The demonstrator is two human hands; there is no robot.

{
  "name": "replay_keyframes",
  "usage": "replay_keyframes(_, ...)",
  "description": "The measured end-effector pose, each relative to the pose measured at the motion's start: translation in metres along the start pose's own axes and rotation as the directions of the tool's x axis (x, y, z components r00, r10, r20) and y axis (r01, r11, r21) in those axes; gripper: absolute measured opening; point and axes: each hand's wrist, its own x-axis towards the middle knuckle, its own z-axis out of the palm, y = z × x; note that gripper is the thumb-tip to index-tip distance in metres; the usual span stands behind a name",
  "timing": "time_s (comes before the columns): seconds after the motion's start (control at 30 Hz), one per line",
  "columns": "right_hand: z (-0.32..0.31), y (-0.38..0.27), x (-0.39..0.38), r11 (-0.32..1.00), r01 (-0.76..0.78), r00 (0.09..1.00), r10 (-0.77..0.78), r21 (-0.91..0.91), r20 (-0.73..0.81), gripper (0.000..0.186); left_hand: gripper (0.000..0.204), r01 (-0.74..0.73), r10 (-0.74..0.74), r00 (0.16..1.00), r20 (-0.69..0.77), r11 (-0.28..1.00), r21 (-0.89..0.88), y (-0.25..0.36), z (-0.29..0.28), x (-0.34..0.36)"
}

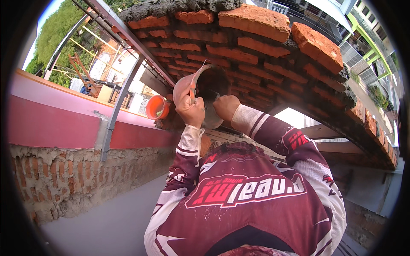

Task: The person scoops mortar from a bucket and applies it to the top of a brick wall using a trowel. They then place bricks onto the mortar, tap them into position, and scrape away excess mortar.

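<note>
A mortar-smeared, pale bucket (184, 85) is tilted in front of my chest, its dark mouth turned toward the brick wall (232, 53). My left hand (191, 112) is closed around the near left side of its rim. A thin strip with orange and green on it sticks up beside my left thumb. At the bucket's mouth, to the right, my right hand (226, 107) makes a closed fist with the knuckles toward the opening. Whatever that fist grips is hidden. The bucket's inside is in shadow, and its contents do not show clearly.
Loose orange bricks (255, 22) lie on top of the wall, with grey mortar (179, 8) at its upper left. A small orange bucket (157, 107) stands left of my left hand. A grey metal post (112, 121) rises beside a pink ledge (55, 123). A street lies beyond at right.
</note>
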Motion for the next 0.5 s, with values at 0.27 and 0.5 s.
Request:
replay_keyframes(0.27, 0.001, 0.023, -0.041, 0.329, -0.199, 0.923, -0.254, 0.923, 0.290, 0.028, 0.029, 0.226, -0.209, 0.973, 0.101, 0.955, -0.192, -0.024, -0.051, 0.005)
replay_keyframes(0.5, -0.034, 0.027, -0.058, 0.997, 0.082, 0.980, -0.082, -0.006, -0.181, 0.036, 0.032, 0.186, -0.197, 0.979, -0.057, 0.970, -0.156, -0.016, -0.052, 0.011)
